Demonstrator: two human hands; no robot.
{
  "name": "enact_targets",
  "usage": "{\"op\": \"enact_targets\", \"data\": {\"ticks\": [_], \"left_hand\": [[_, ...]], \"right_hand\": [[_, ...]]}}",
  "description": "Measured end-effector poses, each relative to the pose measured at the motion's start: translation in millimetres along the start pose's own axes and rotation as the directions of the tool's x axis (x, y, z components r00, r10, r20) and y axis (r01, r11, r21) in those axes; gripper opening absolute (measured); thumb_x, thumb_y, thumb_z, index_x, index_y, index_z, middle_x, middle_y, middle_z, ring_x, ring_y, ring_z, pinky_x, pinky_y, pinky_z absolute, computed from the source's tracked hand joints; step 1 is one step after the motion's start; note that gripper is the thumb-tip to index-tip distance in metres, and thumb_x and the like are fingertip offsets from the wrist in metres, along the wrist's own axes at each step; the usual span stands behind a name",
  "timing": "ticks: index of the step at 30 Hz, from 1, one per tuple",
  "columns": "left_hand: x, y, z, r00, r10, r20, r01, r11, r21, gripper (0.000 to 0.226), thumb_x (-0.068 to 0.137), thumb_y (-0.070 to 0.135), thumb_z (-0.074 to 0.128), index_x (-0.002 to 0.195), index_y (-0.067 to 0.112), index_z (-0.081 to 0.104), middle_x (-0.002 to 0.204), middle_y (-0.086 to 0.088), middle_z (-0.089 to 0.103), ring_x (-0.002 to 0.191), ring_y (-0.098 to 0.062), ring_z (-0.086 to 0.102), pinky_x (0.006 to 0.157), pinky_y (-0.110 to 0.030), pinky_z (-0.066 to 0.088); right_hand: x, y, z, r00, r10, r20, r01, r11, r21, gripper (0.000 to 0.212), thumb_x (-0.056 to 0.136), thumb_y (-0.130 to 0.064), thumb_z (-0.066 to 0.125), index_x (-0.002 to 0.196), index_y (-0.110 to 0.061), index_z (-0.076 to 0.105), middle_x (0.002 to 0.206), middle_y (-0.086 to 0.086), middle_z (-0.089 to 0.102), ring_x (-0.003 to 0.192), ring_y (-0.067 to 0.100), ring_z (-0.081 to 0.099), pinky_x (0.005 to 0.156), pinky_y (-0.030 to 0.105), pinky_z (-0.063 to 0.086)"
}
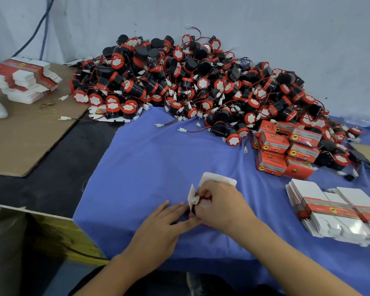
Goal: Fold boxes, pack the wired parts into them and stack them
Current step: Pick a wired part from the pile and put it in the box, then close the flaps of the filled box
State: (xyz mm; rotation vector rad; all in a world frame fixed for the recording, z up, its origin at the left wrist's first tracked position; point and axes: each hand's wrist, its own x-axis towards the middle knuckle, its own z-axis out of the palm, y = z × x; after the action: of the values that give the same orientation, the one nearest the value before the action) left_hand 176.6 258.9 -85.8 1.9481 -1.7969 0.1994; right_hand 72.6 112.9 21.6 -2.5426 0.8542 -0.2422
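box (219, 180) upright, mouth up, r hand (220, 202) stuffs wired part (195, 199) in

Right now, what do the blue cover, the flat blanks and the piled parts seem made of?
The blue cover looks like woven cloth, matte: it creases and a thread frays at its edge. The flat blanks: thin printed card, white inside, some glare. The piled parts: likely moulded plastic, black bodies, red rims.
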Motion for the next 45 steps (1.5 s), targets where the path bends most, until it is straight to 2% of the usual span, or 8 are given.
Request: {"op": "enact_targets", "data": {"ticks": [5, 9, 12, 19, 28, 35, 41, 45], "left_hand": [[0.2, 0.6, -1.2, 1.000, 0.011, -0.004, -0.011, 1.000, -0.001, 0.082, 0.075, -0.004, 0.068, 0.144, 0.039, 0.052, 0.144, -0.001, 0.058, 0.131, -0.016, 0.056, 0.111, -0.044, 0.044], [-0.3, 1.9, -3.1, 0.999, -0.013, -0.045, 0.010, 0.997, -0.075, 0.083, 0.075, -0.008, 0.068, 0.142, 0.040, 0.054, 0.142, -0.002, 0.059, 0.127, -0.018, 0.058, 0.108, -0.046, 0.047], [0.5, 2.6, -3.8, 0.998, -0.020, -0.066, 0.013, 0.993, -0.115, 0.082, 0.076, -0.010, 0.066, 0.140, 0.039, 0.055, 0.139, -0.001, 0.060, 0.121, -0.019, 0.061, 0.106, -0.044, 0.048], [0.4, 2.7, -2.7, 0.997, -0.033, -0.068, 0.026, 0.994, -0.110, 0.080, 0.072, -0.011, 0.070, 0.136, 0.036, 0.060, 0.137, 0.001, 0.061, 0.119, -0.019, 0.062, 0.105, -0.045, 0.049], [0.7, 4.9, -3.5, 0.995, -0.035, -0.089, 0.027, 0.995, -0.098, 0.082, 0.069, -0.011, 0.074, 0.135, 0.035, 0.060, 0.132, -0.001, 0.065, 0.116, -0.019, 0.064, 0.104, -0.045, 0.050], [0.6, 3.5, -3.4, 0.998, -0.044, -0.043, 0.041, 0.997, -0.067, 0.087, 0.065, -0.011, 0.075, 0.138, 0.035, 0.058, 0.134, 0.000, 0.064, 0.119, -0.018, 0.062, 0.107, -0.043, 0.046], [2.7, 7.6, -13.0, 0.999, -0.049, 0.018, 0.052, 0.980, -0.194, 0.083, 0.078, -0.011, 0.067, 0.140, 0.043, 0.055, 0.154, -0.002, 0.046, 0.132, -0.022, 0.054, 0.097, -0.037, 0.053], [3.4, 7.0, -16.2, 0.999, -0.048, -0.012, 0.043, 0.956, -0.289, 0.074, 0.084, -0.011, 0.058, 0.138, 0.039, 0.055, 0.164, 0.003, 0.027, 0.148, -0.013, 0.034, 0.109, -0.036, 0.044]], "right_hand": [[0.6, -1.9, -2.2, 0.990, 0.032, 0.139, -0.007, 0.985, -0.174, 0.019, 0.085, -0.027, 0.060, 0.071, -0.022, 0.071, 0.071, 0.000, 0.064, 0.064, 0.023, 0.062, 0.057, 0.039, 0.056], [-4.9, 6.7, -11.4, 0.963, -0.063, 0.261, 0.117, 0.974, -0.196, 0.026, 0.094, -0.031, 0.049, 0.092, -0.035, 0.074, 0.104, -0.011, 0.059, 0.094, 0.012, 0.058, 0.076, 0.037, 0.056], [-7.1, 10.4, -13.9, 0.961, -0.050, 0.273, 0.086, 0.989, -0.122, 0.031, 0.096, -0.042, 0.043, 0.083, -0.039, 0.071, 0.109, -0.012, 0.056, 0.106, 0.007, 0.051, 0.086, 0.037, 0.053], [-9.6, 4.1, -0.9, 0.999, 0.013, 0.039, -0.011, 0.998, -0.065, 0.017, 0.091, -0.045, 0.059, 0.085, -0.030, 0.065, 0.095, -0.012, 0.059, 0.088, 0.009, 0.056, 0.070, 0.037, 0.057], [-11.9, 4.4, -0.2, 0.983, -0.098, 0.155, 0.147, 0.926, -0.348, 0.028, 0.101, -0.046, 0.043, 0.106, -0.038, 0.069, 0.109, -0.009, 0.051, 0.106, 0.017, 0.050, 0.063, 0.030, 0.041], [-5.7, -4.5, 0.4, 0.992, 0.125, 0.023, -0.120, 0.983, -0.142, 0.018, 0.088, -0.032, 0.058, 0.076, -0.025, 0.069, 0.087, -0.006, 0.064, 0.077, 0.017, 0.061, 0.059, 0.031, 0.051], [-2.4, -2.8, 0.3, 0.977, -0.006, 0.213, 0.070, 0.954, -0.291, 0.022, 0.098, -0.034, 0.050, 0.099, -0.029, 0.072, 0.113, -0.004, 0.044, 0.114, 0.021, 0.044, 0.087, 0.044, 0.048], [-4.9, 11.8, -2.3, 0.944, -0.099, 0.314, 0.199, 0.932, -0.304, 0.030, 0.101, -0.032, 0.038, 0.104, -0.036, 0.068, 0.112, -0.009, 0.036, 0.116, 0.019, 0.036, 0.089, 0.035, 0.031]]}}
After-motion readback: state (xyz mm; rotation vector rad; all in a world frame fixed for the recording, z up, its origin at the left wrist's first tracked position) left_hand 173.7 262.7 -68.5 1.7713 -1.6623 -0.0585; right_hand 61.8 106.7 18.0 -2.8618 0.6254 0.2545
